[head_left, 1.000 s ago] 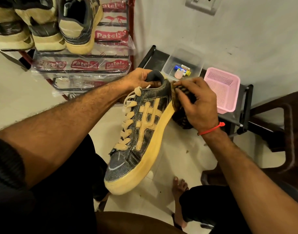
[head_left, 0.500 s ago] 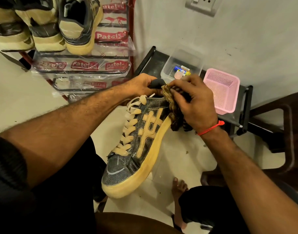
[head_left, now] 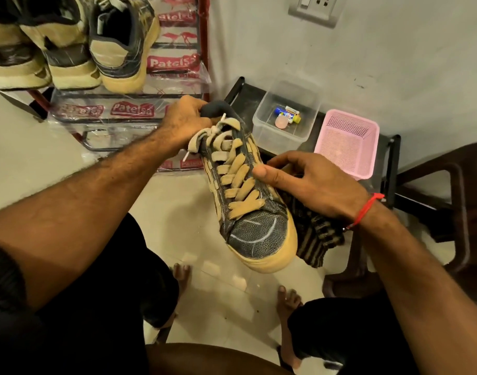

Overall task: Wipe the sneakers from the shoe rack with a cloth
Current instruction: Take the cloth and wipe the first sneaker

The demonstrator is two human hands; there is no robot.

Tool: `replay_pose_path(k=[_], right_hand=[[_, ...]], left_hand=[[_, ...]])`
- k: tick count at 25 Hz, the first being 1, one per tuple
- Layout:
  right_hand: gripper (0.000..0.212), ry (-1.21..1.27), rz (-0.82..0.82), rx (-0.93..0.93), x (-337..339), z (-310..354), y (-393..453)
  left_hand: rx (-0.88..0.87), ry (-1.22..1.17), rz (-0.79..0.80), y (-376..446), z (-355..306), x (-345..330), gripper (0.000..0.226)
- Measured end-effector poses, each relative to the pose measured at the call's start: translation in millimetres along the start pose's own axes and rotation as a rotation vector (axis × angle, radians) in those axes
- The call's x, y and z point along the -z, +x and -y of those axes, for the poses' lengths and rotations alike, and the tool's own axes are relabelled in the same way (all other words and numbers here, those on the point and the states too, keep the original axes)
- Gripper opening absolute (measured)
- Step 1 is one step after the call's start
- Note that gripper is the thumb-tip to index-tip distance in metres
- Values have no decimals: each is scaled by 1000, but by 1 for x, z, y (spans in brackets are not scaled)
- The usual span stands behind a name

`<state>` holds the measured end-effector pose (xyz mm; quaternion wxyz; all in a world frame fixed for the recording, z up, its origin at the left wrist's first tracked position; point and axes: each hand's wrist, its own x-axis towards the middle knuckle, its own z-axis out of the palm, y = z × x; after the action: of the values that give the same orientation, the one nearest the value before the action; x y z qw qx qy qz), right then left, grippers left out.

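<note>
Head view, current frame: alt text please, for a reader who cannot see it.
A person's left hand grips the heel end of a dark sneaker with tan laces, while the right hand presses a striped cloth against its side. More sneakers sit on the shoe rack behind.

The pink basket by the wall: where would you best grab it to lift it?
Probably by the near rim of the pink basket, reaching from above. It sits upright and open-topped on the black stand, wall behind it, clear plastic box beside it; the rim gives fingers an edge to pinch.
</note>
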<state>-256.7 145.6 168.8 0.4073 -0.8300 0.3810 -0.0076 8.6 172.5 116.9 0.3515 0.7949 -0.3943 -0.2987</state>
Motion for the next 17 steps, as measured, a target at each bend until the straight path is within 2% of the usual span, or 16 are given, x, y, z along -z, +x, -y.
replay_pose_path(k=[2, 4, 6, 8, 9, 11, 13, 15, 17], right_hand=[[81, -28, 85, 14, -10, -3, 2], [65, -12, 98, 39, -20, -7, 6], [46, -45, 12, 58, -28, -12, 12], [37, -79, -103, 67, -32, -15, 16], [35, -80, -152, 69, -32, -16, 18], [34, -88, -236, 71, -27, -22, 22], [35, -116, -271, 78, -21, -26, 24], [31, -124, -260, 101, -20, -27, 23], [31, -120, -226, 119, -23, -26, 21]], left_hand=[[-26, 116, -43, -5, -8, -3, 27], [-28, 184, -61, -6, -11, -4, 35], [-3, 178, -18, -7, -9, -2, 42], [-34, 165, 13, -7, -6, 1, 47], [-119, 167, -21, -7, -6, 3, 47], [-406, 148, -104, -12, -11, 3, 47], [-666, 202, -31, -20, -17, 0, 58], [-755, 360, 117, -28, -19, -8, 75], [-700, 522, 209, -29, -19, -16, 80]])
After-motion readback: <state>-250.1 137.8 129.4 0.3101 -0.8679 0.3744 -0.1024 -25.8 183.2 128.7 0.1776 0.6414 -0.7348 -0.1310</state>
